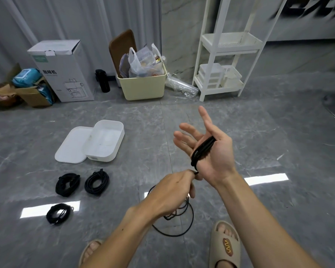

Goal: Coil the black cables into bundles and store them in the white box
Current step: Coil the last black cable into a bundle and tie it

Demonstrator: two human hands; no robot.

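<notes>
My right hand (211,149) is raised palm up with its fingers spread, and several turns of a black cable (202,149) are wrapped across its palm. My left hand (174,190) pinches the same cable just below the right wrist. The loose remainder of that cable (190,221) hangs down and loops on the floor between my feet. Three coiled black bundles lie on the floor at the left: one (67,184), a second (96,182) and a third (58,213). The white box (115,149) stands open and looks empty, with its lid (70,149) lying beside it.
Along the back wall stand a white carton (64,74), a brown box of goods (33,93), a black bottle (103,80), a full cream bin (143,86) and a white shelf rack (226,60). My sandalled feet (225,246) are at the bottom edge.
</notes>
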